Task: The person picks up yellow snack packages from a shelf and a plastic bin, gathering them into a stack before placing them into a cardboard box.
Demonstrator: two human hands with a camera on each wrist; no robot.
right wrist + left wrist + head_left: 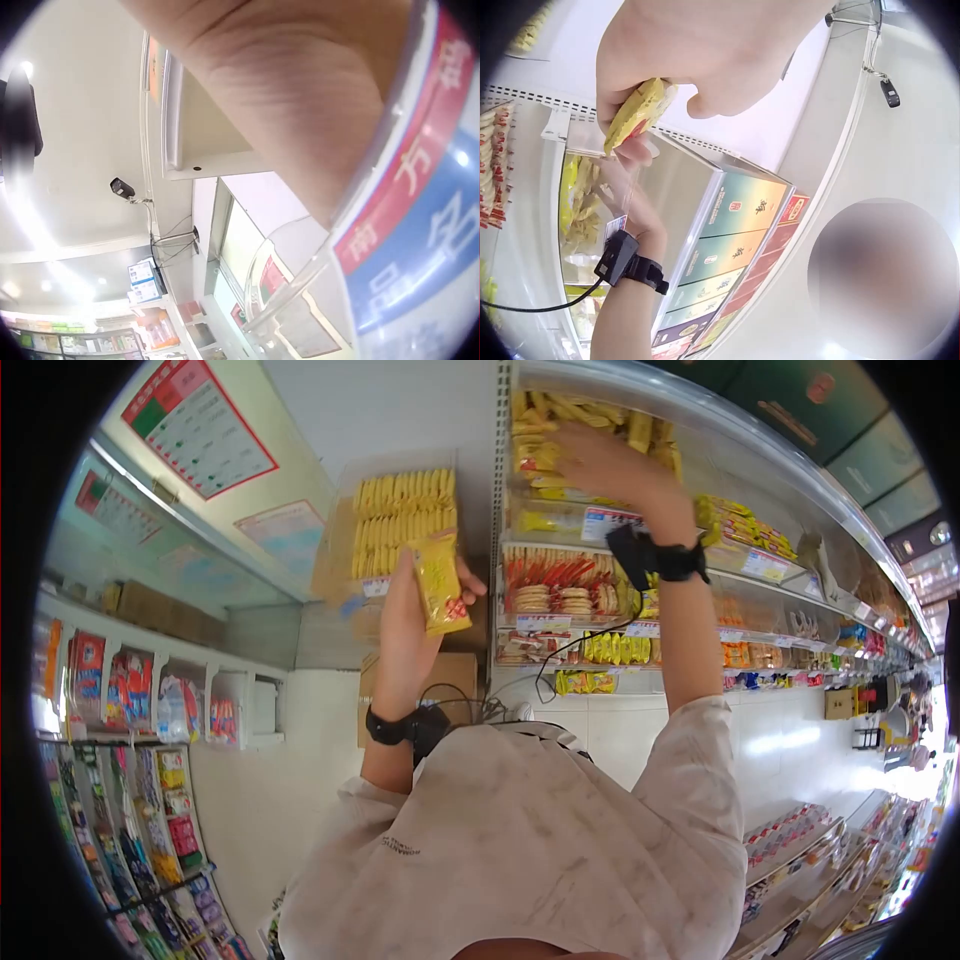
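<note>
My left hand (402, 622) grips a yellow packet (438, 585) with red print, its thumb and fingers around the edges. The same packet (639, 116) sticks out from under the left hand (682, 56) in the left wrist view. Over a clear bin of yellow packets (570, 410) on the upper shelf, my right hand (610, 465) reaches in with its fingers extended; whether the fingertips touch a packet is unclear. In the right wrist view the right hand (300, 97) fills the top, its fingers hidden, beside a red and blue label (420, 225).
A box of upright yellow packets (405, 520) stands left of the shelving. Below the upper bin are red-and-white packs (560, 595) and small yellow packs (615, 650). A cardboard box (450, 680) sits on the floor, with cables near the shirt. Other racks stand on both sides.
</note>
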